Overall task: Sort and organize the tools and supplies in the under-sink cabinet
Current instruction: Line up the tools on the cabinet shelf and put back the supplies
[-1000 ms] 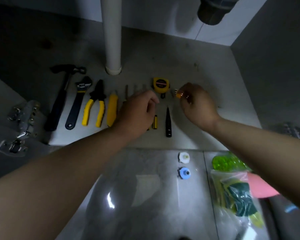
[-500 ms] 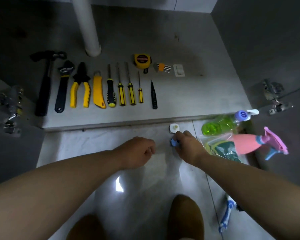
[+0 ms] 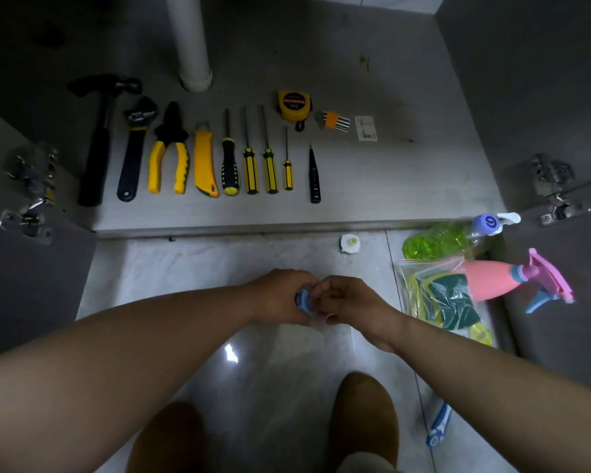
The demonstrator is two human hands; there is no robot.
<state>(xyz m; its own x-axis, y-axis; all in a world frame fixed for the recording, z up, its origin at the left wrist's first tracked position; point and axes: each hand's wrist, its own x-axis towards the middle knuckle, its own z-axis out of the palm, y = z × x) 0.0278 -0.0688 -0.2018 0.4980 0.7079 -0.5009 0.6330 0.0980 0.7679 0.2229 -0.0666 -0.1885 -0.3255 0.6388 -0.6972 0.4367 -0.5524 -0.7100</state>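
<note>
Both your hands on a small blue round piece (image 3: 302,300)
Your left hand (image 3: 279,297) grips it and your right hand (image 3: 350,308) pinches its edge, above the floor tiles (image 3: 185,274); a white piece (image 3: 349,243) lies just before the cabinet floor (image 3: 406,186).

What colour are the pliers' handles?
Yellow, with a black head on the pliers; the head view shows it best.

On the cabinet floor (image 3: 406,186) a row runs left to right: hammer (image 3: 98,141), adjustable wrench (image 3: 135,145), pliers (image 3: 169,155), utility knife (image 3: 205,162), four screwdrivers (image 3: 250,172). Behind its right end, a tape measure (image 3: 294,105) lies left of hex keys (image 3: 333,120). A pipe (image 3: 190,39) stands behind the utility knife. At right, on the floor tiles (image 3: 185,268), a spray bottle (image 3: 492,279) overlaps a sponge bag (image 3: 447,302).
</note>
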